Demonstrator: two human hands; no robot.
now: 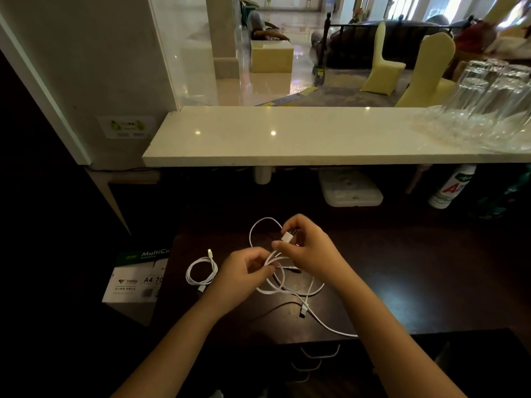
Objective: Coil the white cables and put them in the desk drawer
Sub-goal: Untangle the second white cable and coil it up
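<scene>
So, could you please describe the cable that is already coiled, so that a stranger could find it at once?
Start at the dark desk below the pale stone counter. Near the desk's left edge, beside the box of A4 paper, lies the coiled cable, just left of the left hand. Unlike the loose cable that both hands hold, it is wound in a small neat ring and nobody touches it.

Paper box (135, 278): "MultiCo…", seemingly "A4 70"
</scene>
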